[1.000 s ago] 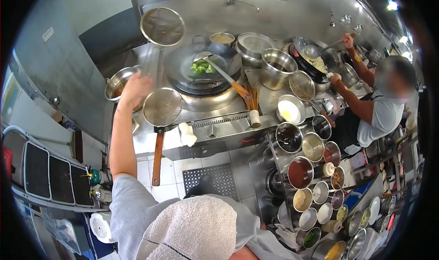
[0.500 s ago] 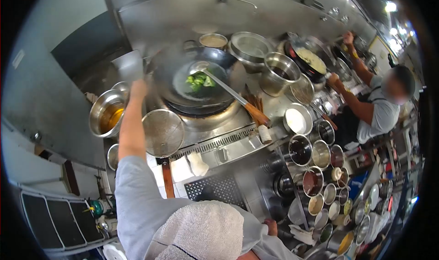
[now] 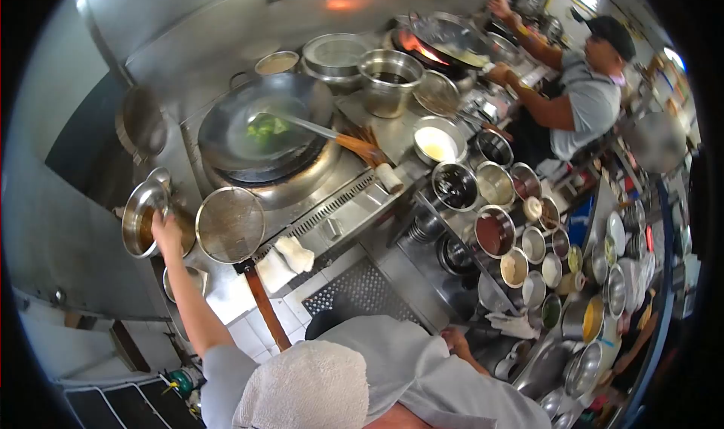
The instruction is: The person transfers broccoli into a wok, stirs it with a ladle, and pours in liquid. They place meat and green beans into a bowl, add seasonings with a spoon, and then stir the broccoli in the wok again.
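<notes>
My left hand (image 3: 167, 234) is at the near side of a metal pot (image 3: 136, 229) with amber liquid, its fingers closed; what they hold is unclear. Low in the view, my right hand (image 3: 455, 341) is closed beside the counter front, its contents hidden. Green pieces (image 3: 265, 126) lie in a large steaming wok (image 3: 230, 139). A ladle (image 3: 305, 127) rests in the wok, its wooden handle over the right rim. Between pot and wok sits a round mesh strainer (image 3: 231, 225) with a wooden handle, untouched.
A co-worker (image 3: 596, 82) handles a second wok (image 3: 452, 41) at back right, with flames beside it. Many sauce and ingredient pots, including a red-brown one (image 3: 494, 233), crowd the right. Folded white cloths (image 3: 285, 263) lie at the counter's front edge. A round metal pan (image 3: 142, 121) stands at left.
My left hand has moved from beside the wok, where a blurred metal item was at its fingers, down-left to the pot. The view has shifted right. Flames now show by the co-worker's wok.
</notes>
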`<control>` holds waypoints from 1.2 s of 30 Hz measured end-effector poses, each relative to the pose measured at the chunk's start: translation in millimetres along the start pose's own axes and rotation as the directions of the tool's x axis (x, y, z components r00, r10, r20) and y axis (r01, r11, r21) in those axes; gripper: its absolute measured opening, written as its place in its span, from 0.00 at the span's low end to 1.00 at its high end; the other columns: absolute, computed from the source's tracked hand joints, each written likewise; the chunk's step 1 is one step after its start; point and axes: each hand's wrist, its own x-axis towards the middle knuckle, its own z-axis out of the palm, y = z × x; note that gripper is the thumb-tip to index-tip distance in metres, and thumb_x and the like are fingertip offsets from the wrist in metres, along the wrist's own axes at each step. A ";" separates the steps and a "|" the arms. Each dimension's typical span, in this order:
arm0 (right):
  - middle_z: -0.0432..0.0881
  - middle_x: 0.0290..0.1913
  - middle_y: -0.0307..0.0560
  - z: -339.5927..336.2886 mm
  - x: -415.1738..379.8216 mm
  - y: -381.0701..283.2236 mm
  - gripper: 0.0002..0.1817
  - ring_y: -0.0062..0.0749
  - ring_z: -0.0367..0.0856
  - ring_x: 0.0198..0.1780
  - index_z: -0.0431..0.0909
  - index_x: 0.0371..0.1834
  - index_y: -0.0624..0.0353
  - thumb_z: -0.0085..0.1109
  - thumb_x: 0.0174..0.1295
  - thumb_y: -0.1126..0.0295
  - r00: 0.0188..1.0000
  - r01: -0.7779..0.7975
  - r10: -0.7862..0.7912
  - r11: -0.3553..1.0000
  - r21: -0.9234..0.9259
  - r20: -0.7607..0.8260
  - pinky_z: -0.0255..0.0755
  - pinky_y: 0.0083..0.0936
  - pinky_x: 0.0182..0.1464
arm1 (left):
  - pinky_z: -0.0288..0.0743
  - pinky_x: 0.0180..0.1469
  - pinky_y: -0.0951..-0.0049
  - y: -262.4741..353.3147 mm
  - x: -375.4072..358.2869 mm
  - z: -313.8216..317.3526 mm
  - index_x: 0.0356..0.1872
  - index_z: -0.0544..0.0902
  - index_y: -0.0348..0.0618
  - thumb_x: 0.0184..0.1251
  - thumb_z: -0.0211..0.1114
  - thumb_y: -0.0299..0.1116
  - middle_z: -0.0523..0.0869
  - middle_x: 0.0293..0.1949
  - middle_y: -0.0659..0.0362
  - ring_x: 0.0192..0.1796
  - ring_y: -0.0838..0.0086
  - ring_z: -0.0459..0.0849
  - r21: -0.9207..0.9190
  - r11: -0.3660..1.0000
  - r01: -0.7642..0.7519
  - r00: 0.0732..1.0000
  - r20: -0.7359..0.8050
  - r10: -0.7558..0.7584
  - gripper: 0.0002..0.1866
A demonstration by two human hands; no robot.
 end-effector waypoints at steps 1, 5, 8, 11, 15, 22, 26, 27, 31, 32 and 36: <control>0.81 0.30 0.54 -3.5 7.7 16.0 0.10 0.46 0.81 0.30 0.77 0.39 0.61 0.52 0.60 0.67 1.000 -0.007 0.007 0.999 0.039 -0.003 0.73 0.41 0.28 | 0.66 0.23 0.76 36.8 -30.0 -22.2 0.42 0.76 0.38 0.65 0.56 0.27 0.81 0.32 0.51 0.25 0.71 0.74 -0.240 0.939 0.245 0.968 0.116 -0.223 0.08; 0.79 0.28 0.52 -12.6 68.0 130.8 0.08 0.44 0.80 0.26 0.75 0.39 0.59 0.52 0.59 0.68 0.996 0.087 -0.094 0.946 0.313 0.006 0.74 0.39 0.23 | 0.54 0.19 0.82 46.9 -88.0 -72.0 0.47 0.72 0.36 0.71 0.50 0.27 0.76 0.32 0.59 0.22 0.82 0.64 -0.715 0.610 0.340 0.935 0.184 -0.304 0.08; 0.77 0.23 0.44 -69.1 33.2 102.7 0.08 0.33 0.76 0.21 0.76 0.37 0.56 0.54 0.62 0.65 0.916 -0.173 0.391 0.585 0.792 -0.089 0.70 0.30 0.19 | 0.51 0.20 0.82 36.1 -101.3 -112.4 0.41 0.73 0.28 0.74 0.49 0.29 0.64 0.22 0.66 0.21 0.84 0.58 -0.744 0.467 0.479 0.878 0.413 -0.243 0.11; 0.80 0.29 0.39 -98.2 31.9 117.9 0.11 0.30 0.77 0.22 0.76 0.42 0.52 0.59 0.61 0.61 0.815 0.188 0.542 0.090 0.978 -0.206 0.71 0.29 0.18 | 0.50 0.20 0.85 63.3 -110.3 -127.5 0.25 0.69 0.40 0.69 0.55 0.22 0.55 0.18 0.71 0.17 0.88 0.53 -0.696 0.509 0.507 0.857 0.471 -0.210 0.10; 0.79 0.25 0.42 -127.0 25.1 122.9 0.09 0.27 0.79 0.23 0.78 0.36 0.56 0.56 0.58 0.64 0.719 0.281 0.577 0.269 0.921 -0.388 0.71 0.25 0.20 | 0.77 0.37 0.78 85.7 -104.7 -142.4 0.48 0.76 0.34 0.63 0.64 0.38 0.79 0.41 0.50 0.37 0.69 0.80 0.047 0.893 0.447 0.855 0.271 -0.442 0.19; 0.73 0.30 0.41 -57.9 18.7 89.1 0.09 0.34 0.73 0.21 0.72 0.41 0.51 0.58 0.61 0.64 0.847 0.168 0.467 0.215 0.962 -0.252 0.77 0.31 0.23 | 0.73 0.53 0.54 190.7 -184.8 -73.0 0.46 0.82 0.37 0.57 0.66 0.44 0.82 0.49 0.45 0.54 0.55 0.79 0.691 0.685 -0.231 0.953 0.303 0.016 0.22; 0.76 0.30 0.51 -23.5 1.5 50.2 0.12 0.38 0.75 0.20 0.72 0.43 0.62 0.56 0.57 0.71 0.922 -0.304 0.367 0.485 0.820 0.124 0.74 0.33 0.22 | 0.66 0.64 0.62 195.5 -235.9 -23.1 0.53 0.79 0.36 0.62 0.62 0.46 0.79 0.56 0.45 0.60 0.53 0.75 0.350 0.805 -0.479 0.669 0.739 0.077 0.25; 0.76 0.27 0.49 -20.9 11.0 34.7 0.17 0.37 0.75 0.19 0.70 0.49 0.64 0.56 0.57 0.71 0.952 -0.272 0.276 0.563 0.780 0.133 0.71 0.31 0.20 | 0.68 0.62 0.64 174.7 -242.7 -10.7 0.54 0.79 0.37 0.63 0.61 0.46 0.80 0.54 0.45 0.59 0.55 0.77 0.333 0.824 -0.459 0.594 0.804 0.006 0.25; 0.76 0.21 0.44 -27.3 43.8 -81.4 0.34 0.27 0.71 0.16 0.58 0.66 0.69 0.57 0.55 0.73 0.998 0.043 -0.003 0.808 0.588 -0.070 0.63 0.24 0.16 | 0.72 0.57 0.62 157.7 -287.6 -4.6 0.46 0.83 0.36 0.64 0.61 0.47 0.83 0.47 0.42 0.53 0.50 0.80 0.341 0.854 -0.394 0.550 0.831 -0.078 0.22; 0.76 0.21 0.42 -36.6 49.7 -127.5 0.37 0.23 0.71 0.18 0.57 0.68 0.68 0.60 0.55 0.71 0.978 0.206 -0.188 0.844 0.495 -0.086 0.63 0.22 0.18 | 0.72 0.57 0.62 151.5 -292.2 -3.0 0.45 0.83 0.36 0.64 0.61 0.47 0.83 0.46 0.41 0.52 0.49 0.80 0.355 0.858 -0.371 0.554 0.826 -0.102 0.22; 0.81 0.33 0.40 -55.7 25.8 -360.5 0.25 0.18 0.74 0.30 0.66 0.64 0.64 0.54 0.62 0.76 0.616 0.757 -0.775 0.534 0.375 -0.140 0.69 0.17 0.32 | 0.73 0.55 0.58 111.1 -292.8 3.1 0.45 0.82 0.32 0.63 0.61 0.42 0.83 0.43 0.39 0.49 0.47 0.80 0.252 0.912 -0.324 0.600 0.800 -0.008 0.20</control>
